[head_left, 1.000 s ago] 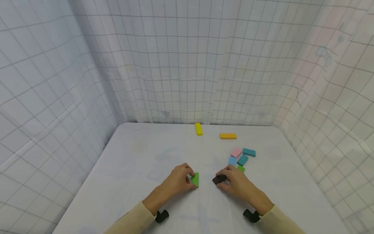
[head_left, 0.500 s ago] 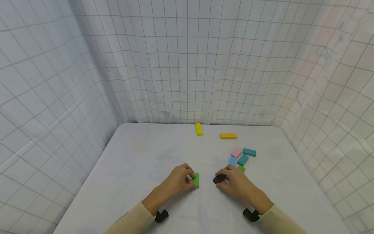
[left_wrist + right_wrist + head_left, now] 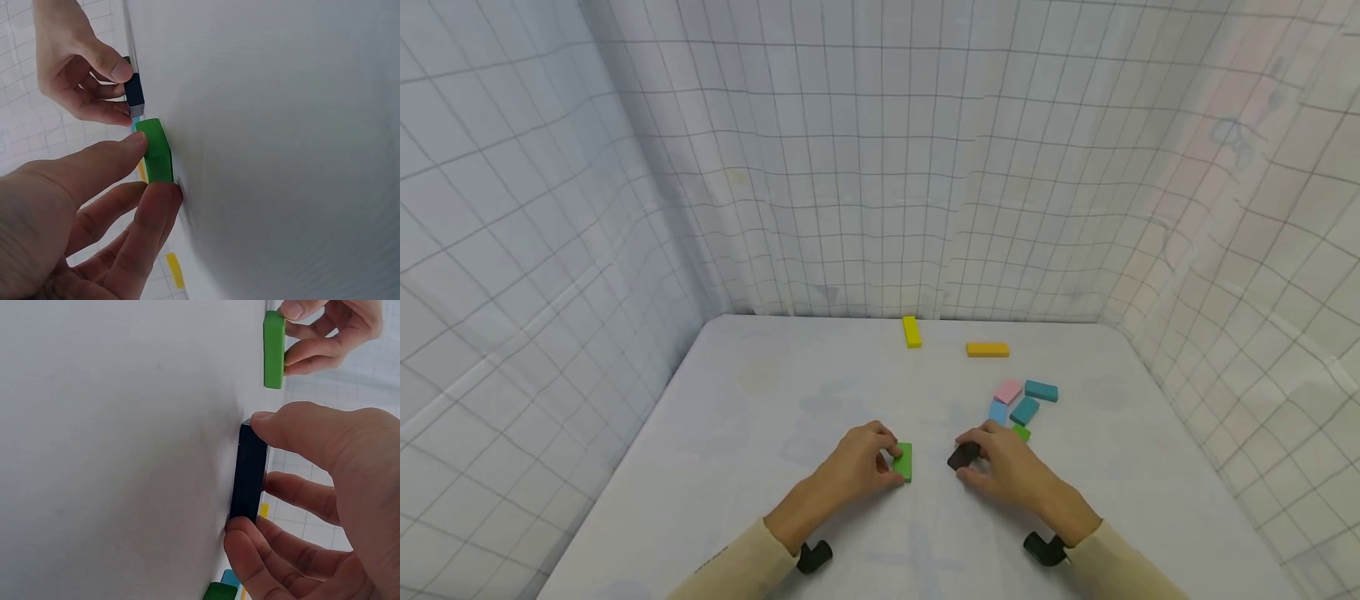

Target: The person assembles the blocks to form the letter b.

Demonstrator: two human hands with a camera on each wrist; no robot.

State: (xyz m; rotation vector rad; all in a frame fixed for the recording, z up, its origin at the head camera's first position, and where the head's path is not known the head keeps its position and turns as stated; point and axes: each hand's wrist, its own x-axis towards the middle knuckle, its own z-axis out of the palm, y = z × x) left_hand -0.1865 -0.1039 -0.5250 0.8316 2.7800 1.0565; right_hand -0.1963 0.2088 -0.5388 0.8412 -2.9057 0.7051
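In the head view my left hand [image 3: 859, 460] grips a green block [image 3: 905, 463] low over the near middle of the white table. The left wrist view shows the thumb at one end of this green block [image 3: 154, 150] and fingers at the other. To its right, my right hand [image 3: 1011, 468] holds a black block [image 3: 962, 456] the same way. Up close in the right wrist view, the black block [image 3: 249, 472] spans from thumb to fingertips. A short gap separates the two held blocks.
Just beyond my right hand lie a second green block [image 3: 1020, 432], partly hidden, a light blue one [image 3: 997, 412], a pink one [image 3: 1008, 391] and two teal ones. Farther back are an orange block [image 3: 987, 350] and a yellow block [image 3: 912, 332]. Gridded white curtains [image 3: 880, 167] surround the table.
The black block has tilted very slightly in my right hand. Both hands and the loose blocks otherwise keep their places.
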